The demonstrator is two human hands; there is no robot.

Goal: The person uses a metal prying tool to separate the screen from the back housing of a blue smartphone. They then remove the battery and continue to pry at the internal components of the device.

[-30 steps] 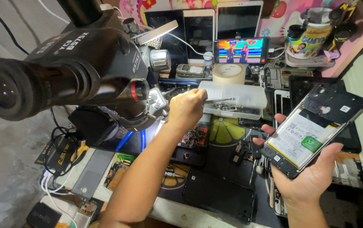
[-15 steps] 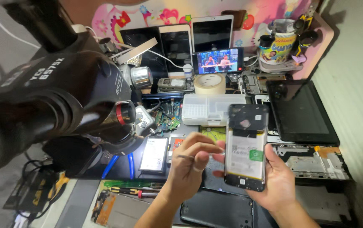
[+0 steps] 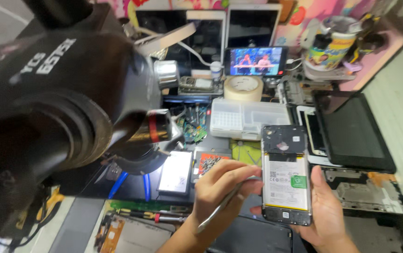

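Right hand (image 3: 325, 213) at 5 o'clock, fingers wrapped round an open phone (image 3: 286, 174), back cover off, white battery (image 3: 286, 188) showing. Phone held upright above the desk (image 3: 239, 236), just right of the middle. Left hand (image 3: 222, 187) at 6 o'clock, fingers pinched on thin metal tweezers (image 3: 218, 208), tip pointing at the phone's left edge, touching or almost touching, hard to tell. Big black microscope (image 3: 65, 107) filling the 9 to 11 o'clock side. White flat battery pack (image 3: 175, 172) lying under it, near the left hand. Clear plastic box (image 3: 248, 117) at 12 o'clock, roll of tape (image 3: 242, 87) behind it, small lit screen (image 3: 255, 61) further back. Dark tablet (image 3: 354, 131) at 3 o'clock.
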